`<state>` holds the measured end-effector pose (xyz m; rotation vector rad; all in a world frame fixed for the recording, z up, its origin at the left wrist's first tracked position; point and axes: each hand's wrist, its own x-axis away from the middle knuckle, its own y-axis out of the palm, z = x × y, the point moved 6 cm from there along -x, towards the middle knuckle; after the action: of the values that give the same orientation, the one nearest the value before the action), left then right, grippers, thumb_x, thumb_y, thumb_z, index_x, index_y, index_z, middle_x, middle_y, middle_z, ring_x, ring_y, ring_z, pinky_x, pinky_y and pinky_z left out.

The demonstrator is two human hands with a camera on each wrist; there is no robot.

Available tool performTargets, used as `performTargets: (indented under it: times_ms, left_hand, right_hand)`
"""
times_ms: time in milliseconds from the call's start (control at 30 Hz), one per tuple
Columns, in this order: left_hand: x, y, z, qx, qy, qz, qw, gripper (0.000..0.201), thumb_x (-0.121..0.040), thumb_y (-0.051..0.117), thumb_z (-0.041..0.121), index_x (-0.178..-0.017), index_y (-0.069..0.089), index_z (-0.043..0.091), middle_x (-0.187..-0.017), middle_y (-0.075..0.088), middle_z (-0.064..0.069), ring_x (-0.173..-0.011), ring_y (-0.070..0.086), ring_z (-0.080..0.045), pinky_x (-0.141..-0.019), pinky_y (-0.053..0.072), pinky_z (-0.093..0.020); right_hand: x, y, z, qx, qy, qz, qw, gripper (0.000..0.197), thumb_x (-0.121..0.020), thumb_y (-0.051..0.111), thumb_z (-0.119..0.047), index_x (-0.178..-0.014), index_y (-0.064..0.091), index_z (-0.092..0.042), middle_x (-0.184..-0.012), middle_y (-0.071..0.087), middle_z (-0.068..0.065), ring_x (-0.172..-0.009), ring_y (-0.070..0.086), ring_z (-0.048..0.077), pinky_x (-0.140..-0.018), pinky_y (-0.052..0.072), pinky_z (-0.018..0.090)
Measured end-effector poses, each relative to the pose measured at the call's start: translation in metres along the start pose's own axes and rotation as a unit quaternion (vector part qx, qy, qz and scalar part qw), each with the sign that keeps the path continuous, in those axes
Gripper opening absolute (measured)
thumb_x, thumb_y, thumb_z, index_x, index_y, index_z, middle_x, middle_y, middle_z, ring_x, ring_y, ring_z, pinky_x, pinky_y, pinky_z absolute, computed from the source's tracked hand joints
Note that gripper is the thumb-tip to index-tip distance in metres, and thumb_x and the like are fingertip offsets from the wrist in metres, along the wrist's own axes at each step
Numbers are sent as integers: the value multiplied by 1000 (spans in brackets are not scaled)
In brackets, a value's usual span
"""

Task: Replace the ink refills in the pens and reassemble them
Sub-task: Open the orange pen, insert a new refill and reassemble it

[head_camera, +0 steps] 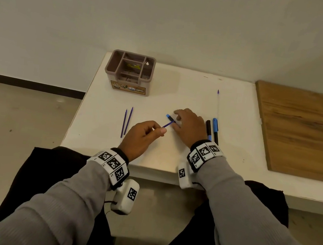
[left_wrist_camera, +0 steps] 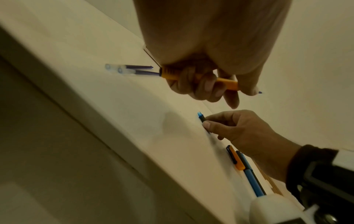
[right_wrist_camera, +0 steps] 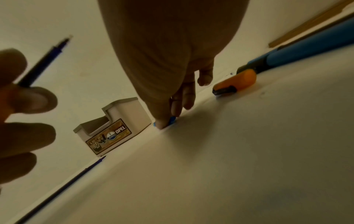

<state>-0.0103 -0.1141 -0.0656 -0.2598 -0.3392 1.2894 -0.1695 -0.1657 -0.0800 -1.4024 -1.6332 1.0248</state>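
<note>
Near the table's (head_camera: 151, 162) front edge, the left hand (head_camera: 141, 138) grips an orange pen barrel (left_wrist_camera: 199, 76) (a blue refill (head_camera: 168, 124) sticks out), while farther in the right hand (head_camera: 189, 126) pinches a black-and-blue pen piece (head_camera: 170, 118) lying on the surface.

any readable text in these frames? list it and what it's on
"OPEL": on the label on the front of the brown desk organizer, readable in the head view and the right wrist view.
"JOYO": in the round blue logo on the same label, right wrist view only.
Smaller print beside the logo on that label: too small and blurred to read.
Wristband markers: black-and-white square codes; tiny characters beside them, not legible.
Pens and refills: no readable print.
</note>
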Motion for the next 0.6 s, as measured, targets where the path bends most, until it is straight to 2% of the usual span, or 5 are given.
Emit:
performTargets:
  times_ms: [100,233,300,400,600]
  left_hand:
    - [0,-3,-1,-21,9,16,1000,30,-86,56,48,-73,67,23,-69,61,-16,-67,53,-32,-67,47,-45]
    - [-2,-6,0,-30,2,27,999,33,-81,52,51,-71,67,25,-68,62,-11,-67,55,-30,-68,49,-48]
    - [-4,-6,0,-27,5,24,999,28,-84,53,47,-71,68,26,-66,62,-9,-64,54,-28,-68,50,-49]
    - [-5,-5,-1,-23,5,26,999,24,-92,57,35,-74,68,24,-60,57,-3,-60,53,-19,-69,51,-48]
    - [-2,-6,1,-19,4,25,1000,22,-93,57,31,-78,70,20,-57,53,4,-59,50,-15,-67,49,-45]
  right_hand:
    - [3,0,2,-2,19,10,1000,21,-93,60,-26,-110,68,-17,-107,64,2,-101,59,21,-84,41,32]
    - [16,-26,10,-218,33,38,975,12,-90,65,-15,-101,69,-16,-96,69,-2,-88,65,16,-82,54,32]
    - [23,-48,10,-273,14,37,961,12,-91,65,-12,-100,70,-17,-88,68,-8,-79,66,13,-77,55,28]
    - [33,-76,8,-284,-37,56,957,15,-93,61,-9,-102,70,-17,-95,65,-13,-82,60,1,-75,50,20]
    - [37,-72,-7,-248,-94,7,964,18,-93,61,-8,-100,70,-21,-99,65,-3,-90,59,12,-74,42,12]
